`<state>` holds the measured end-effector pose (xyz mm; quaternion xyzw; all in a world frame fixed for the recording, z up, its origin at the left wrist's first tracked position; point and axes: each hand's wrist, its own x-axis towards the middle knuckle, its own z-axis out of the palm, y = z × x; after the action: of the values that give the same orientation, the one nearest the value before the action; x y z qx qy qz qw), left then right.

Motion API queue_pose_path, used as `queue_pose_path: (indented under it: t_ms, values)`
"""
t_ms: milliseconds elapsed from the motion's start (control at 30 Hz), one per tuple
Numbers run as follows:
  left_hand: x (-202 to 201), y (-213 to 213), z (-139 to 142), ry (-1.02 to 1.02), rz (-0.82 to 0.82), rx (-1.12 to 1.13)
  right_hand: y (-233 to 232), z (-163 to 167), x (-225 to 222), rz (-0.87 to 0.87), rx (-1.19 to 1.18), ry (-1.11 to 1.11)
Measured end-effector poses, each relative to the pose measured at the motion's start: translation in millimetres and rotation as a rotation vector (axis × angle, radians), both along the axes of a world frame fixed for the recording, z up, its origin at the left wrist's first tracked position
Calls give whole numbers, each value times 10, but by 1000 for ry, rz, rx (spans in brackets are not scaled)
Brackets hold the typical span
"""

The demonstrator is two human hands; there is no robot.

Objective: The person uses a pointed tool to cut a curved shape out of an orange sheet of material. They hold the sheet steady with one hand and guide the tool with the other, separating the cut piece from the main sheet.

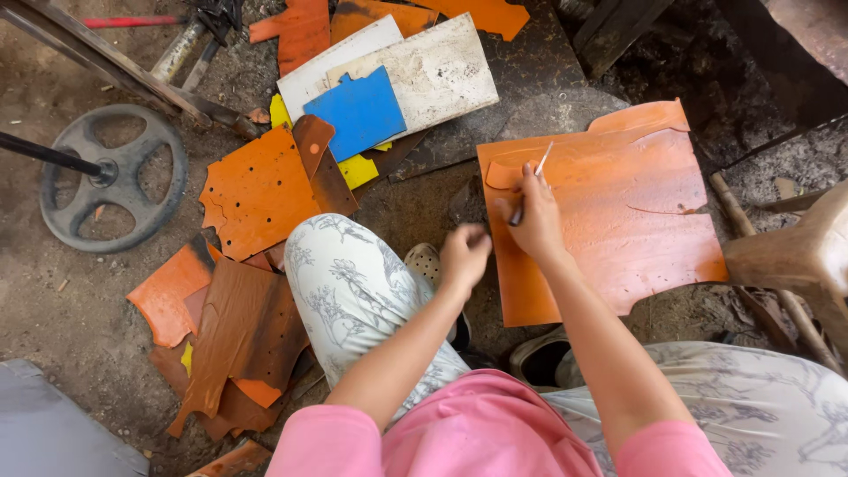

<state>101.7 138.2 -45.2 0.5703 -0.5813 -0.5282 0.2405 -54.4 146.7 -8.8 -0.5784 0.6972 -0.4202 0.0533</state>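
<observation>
Here, right hand (534,216) clamped on slim pen-like tool (530,185), long axis slanting toward upper right, tip on orange leather sheet (636,212) at centre right; left hand (465,252) loosely curled, empty, just left of sheet edge.

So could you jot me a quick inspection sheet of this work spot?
Surface: bare dirt ground.
Job's things: large orange sheet lying flat; thin pen-like tool on it.
Clutter: orange and brown offcuts, blue piece, white boards.
Grippers: right hand holds the tool; left hand curled at the sheet's edge, whether touching is unclear.
Cables: nothing seen.
Surroundings: spoked metal wheel, wooden stool.
</observation>
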Motion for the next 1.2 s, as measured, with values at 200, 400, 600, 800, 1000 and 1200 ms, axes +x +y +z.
queue_pose_path:
  t_ms: [200, 400, 600, 800, 1000, 1200]
  values:
    - [-407, -991, 424, 267, 149, -25, -301, 65, 392, -235, 192, 362]
    - [-351, -1506, 516, 409, 168, 25, 5, -2, -3, -151, 18, -168]
    - [-496, -1497, 317, 465, 264, 18, 192, -15, -1013, -331, -241, -842]
    - [-583, -1519, 407, 343, 88, 101, -24, -133, -1007, -264, -244, -1217]
    - [-720, -1549, 250, 494, -180, 479, -427, -210, -763, 112, -253, -1260]
    - [-780, -1698, 113, 293, -86, -34, -557, -223, -905, 61, -149, -1113]
